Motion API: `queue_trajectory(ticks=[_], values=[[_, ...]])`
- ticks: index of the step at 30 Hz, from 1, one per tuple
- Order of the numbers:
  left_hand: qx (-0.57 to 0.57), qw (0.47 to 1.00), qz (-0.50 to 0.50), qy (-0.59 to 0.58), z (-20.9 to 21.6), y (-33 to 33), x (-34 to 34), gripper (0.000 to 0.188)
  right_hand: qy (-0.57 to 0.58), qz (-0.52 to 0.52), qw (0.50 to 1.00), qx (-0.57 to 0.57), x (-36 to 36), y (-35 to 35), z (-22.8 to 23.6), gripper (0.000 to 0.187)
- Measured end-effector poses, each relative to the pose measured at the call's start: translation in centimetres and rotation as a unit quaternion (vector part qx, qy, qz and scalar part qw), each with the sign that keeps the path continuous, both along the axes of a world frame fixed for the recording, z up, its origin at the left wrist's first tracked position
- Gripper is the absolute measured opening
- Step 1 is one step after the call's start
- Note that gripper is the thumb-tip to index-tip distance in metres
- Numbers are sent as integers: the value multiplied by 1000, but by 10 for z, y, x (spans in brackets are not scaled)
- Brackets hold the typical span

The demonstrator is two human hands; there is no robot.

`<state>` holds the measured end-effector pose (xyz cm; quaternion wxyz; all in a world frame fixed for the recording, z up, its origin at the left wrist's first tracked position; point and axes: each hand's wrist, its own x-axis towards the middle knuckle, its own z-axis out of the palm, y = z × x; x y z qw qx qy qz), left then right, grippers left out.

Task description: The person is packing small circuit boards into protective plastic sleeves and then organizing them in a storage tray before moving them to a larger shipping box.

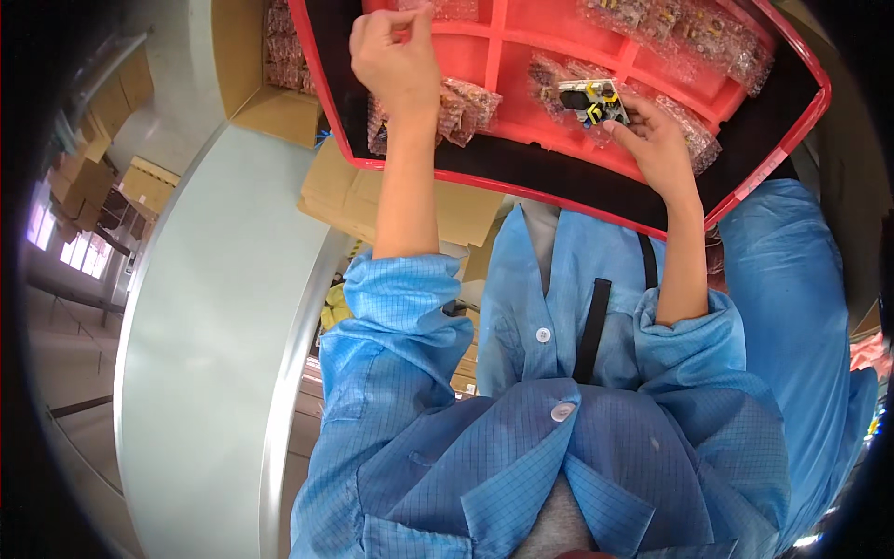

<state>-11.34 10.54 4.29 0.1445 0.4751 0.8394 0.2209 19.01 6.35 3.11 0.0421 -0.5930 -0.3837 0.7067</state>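
Note:
My right hand (652,140) grips a small circuit board (589,101) by its right edge, thumb on the near side. The board carries black and yellow parts and sits tilted above bubble-wrapped pieces (549,79). Up at the top edge, my left hand (396,61) is raised with its fingers curled in; whatever they may hold cannot be made out. Both hands are over a red divided tray (540,51) with a black inner border. Below my left hand lie more bubble-wrapped boards (466,112), partly hidden by my wrist.
Further bubble-wrapped packs (684,37) fill the tray's far right compartments. An open cardboard box (270,116) with wrapped pieces stands left of the tray. A pale green-grey table (214,326) curves along the left, beside a cardboard flap (400,200). Blue-covered material (792,326) is at the right.

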Motion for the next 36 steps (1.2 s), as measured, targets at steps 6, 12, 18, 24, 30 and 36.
queue_trajectory(ticks=[6, 12, 18, 24, 30, 36], values=[[-51, 985, -113, -117, -73, -2, 19, 13, 4, -68, 997, -20, -10, 21, -1, 37], [-12, 970, -104, -219, -81, -8, 17, 18, 69, -74, 993, 56, -29, 47, -12, 37], [-119, 977, -27, -173, -79, -1, 25, 18, 65, -160, 980, 95, -52, 66, -13, 39], [-100, 975, -7, -200, -67, 3, 39, 18, 39, -161, 981, 100, -85, 61, -39, 24], [-87, 965, 44, -244, -60, -1, 40, 16, 13, -166, 985, 50, -92, 55, -38, 24], [-7, 960, 54, -275, -67, -10, 42, 12, 48, -208, 973, 82, -96, 39, -34, 23]])
